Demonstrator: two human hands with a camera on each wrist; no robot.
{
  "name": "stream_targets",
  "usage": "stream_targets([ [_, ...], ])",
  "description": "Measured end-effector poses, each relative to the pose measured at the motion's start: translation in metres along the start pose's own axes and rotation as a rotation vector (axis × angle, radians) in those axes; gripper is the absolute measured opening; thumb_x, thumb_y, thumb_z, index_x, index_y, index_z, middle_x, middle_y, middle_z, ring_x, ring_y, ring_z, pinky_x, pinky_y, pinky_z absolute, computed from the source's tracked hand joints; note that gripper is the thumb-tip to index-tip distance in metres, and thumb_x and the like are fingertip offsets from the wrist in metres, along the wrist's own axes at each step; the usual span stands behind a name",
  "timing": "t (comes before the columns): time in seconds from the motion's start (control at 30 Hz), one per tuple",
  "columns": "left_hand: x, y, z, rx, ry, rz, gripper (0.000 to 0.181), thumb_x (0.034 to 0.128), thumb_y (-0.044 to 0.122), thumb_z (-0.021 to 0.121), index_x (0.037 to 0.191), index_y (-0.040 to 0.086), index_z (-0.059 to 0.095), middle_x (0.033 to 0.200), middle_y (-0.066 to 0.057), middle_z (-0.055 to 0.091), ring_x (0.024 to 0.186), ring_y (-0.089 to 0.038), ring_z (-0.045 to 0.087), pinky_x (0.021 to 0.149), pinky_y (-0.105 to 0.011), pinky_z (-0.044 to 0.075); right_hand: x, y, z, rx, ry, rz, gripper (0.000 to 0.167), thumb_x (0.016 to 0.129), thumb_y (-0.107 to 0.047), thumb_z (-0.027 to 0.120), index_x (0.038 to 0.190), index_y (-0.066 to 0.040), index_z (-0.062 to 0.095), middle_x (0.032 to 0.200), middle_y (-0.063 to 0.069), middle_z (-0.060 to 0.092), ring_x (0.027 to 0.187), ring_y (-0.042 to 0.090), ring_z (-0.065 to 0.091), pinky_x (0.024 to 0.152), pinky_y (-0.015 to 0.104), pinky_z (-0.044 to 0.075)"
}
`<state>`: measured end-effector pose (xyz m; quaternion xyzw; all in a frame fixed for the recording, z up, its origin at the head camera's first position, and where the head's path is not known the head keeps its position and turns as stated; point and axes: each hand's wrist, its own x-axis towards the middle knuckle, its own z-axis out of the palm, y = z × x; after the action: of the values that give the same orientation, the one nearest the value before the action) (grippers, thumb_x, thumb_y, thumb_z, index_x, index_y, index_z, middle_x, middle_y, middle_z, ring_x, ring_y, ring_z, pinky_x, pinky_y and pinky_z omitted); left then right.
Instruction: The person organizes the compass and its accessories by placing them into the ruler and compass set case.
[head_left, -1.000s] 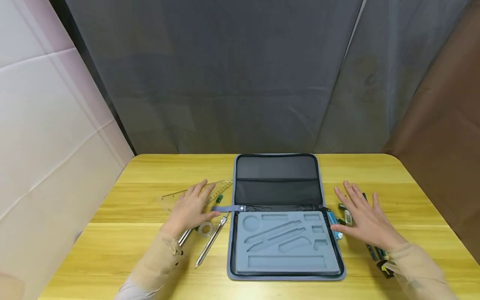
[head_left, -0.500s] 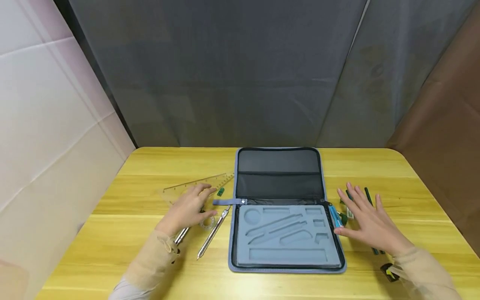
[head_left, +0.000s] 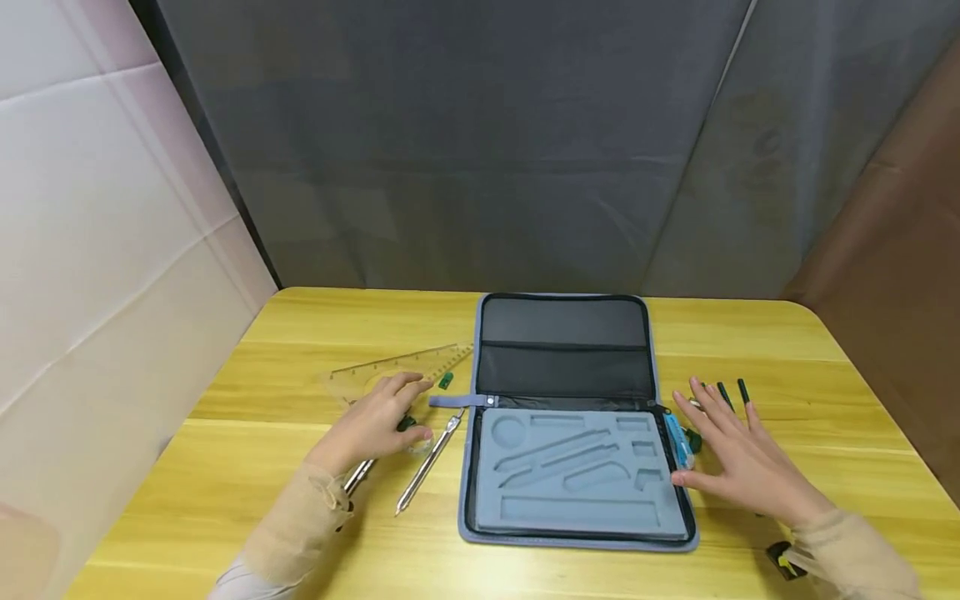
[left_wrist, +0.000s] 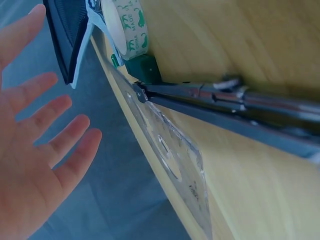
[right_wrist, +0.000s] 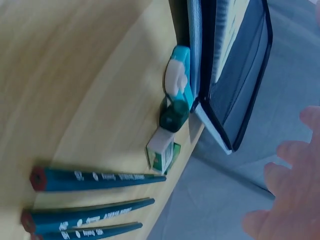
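1. The left hand (head_left: 371, 423) and right hand (head_left: 738, 462) are both spread, holding nothing.
2. The rod (left_wrist: 200, 105) and tape (left_wrist: 134, 30) are by the left; the pencils (right_wrist: 100, 181) by the right.
3. The case (head_left: 564, 371) lies unfolded between, with hollows (head_left: 577, 508).
4. Pinching pencils mid-way should stop tipping.
5. The tape looks easiest held by its edge.

Between the left hand (head_left: 373, 422) and the case (head_left: 577, 543), a silver tool (head_left: 430, 462) (slanting) obstructs the low way; above it there is room.
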<state>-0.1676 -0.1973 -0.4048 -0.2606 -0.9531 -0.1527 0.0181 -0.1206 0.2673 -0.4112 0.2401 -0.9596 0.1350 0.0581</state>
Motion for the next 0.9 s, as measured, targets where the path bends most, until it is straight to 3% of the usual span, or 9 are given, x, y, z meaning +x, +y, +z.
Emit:
stream_targets([
  [0.23,-0.004,-0.002,0.002,0.023,-0.002,0.045,0.060,0.0774,0.033,0.071,0.126,0.004,0.052,0.127,-0.017,0.047,0.112,-0.034,0.046,0.092,-0.049,0.042,-0.004,-0.004,0.003,0.077,-0.024,-0.009,0.094,0.073,-0.049,0.069,0.146,-0.023,0.016,0.152,0.005,0.004,0.139,0.024,0.005,0.104,0.062,0.009],
  [0.4,-0.007,-0.004,0.005,0.011,-0.026,0.052,0.061,0.0751,0.034,0.072,0.125,0.004,0.053,0.124,-0.017,0.049,0.112,-0.035,0.047,0.093,-0.051,0.041,-0.009,-0.006,0.005,0.152,-0.062,-0.040,0.094,0.072,-0.046,0.070,0.146,-0.020,0.018,0.152,0.004,0.008,0.131,0.038,0.024,0.089,0.062,0.033],
  [0.47,-0.007,-0.005,0.005,0.000,-0.036,0.049,0.061,0.0740,0.033,0.073,0.124,0.004,0.053,0.123,-0.017,0.050,0.111,-0.034,0.048,0.092,-0.050,0.041,-0.011,-0.007,0.006,0.176,-0.073,-0.043,0.094,0.072,-0.046,0.070,0.146,-0.019,0.019,0.152,0.002,0.010,0.132,0.034,0.025,0.086,0.059,0.038],
  [0.57,-0.007,-0.005,0.007,-0.019,-0.056,0.039,0.060,0.0734,0.031,0.074,0.123,0.004,0.054,0.120,-0.016,0.052,0.108,-0.034,0.051,0.091,-0.049,0.042,-0.013,-0.007,0.007,0.196,-0.094,-0.042,0.092,0.074,-0.046,0.069,0.145,-0.015,0.020,0.152,0.002,0.011,0.134,0.028,0.023,0.084,0.057,0.041],
  [0.77,-0.009,-0.005,0.009,-0.041,-0.063,0.045,0.056,0.0728,0.027,0.075,0.119,0.003,0.056,0.115,-0.014,0.054,0.104,-0.030,0.053,0.089,-0.045,0.045,-0.014,-0.009,0.008,0.208,-0.124,-0.038,0.088,0.074,-0.050,0.067,0.142,-0.010,0.028,0.146,0.017,0.026,0.124,0.042,0.034,0.086,0.058,0.041],
  [0.9,-0.009,-0.005,0.010,-0.050,-0.064,0.062,0.052,0.0724,0.025,0.076,0.116,0.003,0.058,0.113,-0.013,0.055,0.101,-0.027,0.054,0.087,-0.041,0.047,-0.014,-0.008,0.008,0.184,-0.138,-0.023,0.085,0.072,-0.054,0.066,0.136,-0.004,0.039,0.137,0.021,0.038,0.120,0.041,0.040,0.086,0.056,0.041],
])
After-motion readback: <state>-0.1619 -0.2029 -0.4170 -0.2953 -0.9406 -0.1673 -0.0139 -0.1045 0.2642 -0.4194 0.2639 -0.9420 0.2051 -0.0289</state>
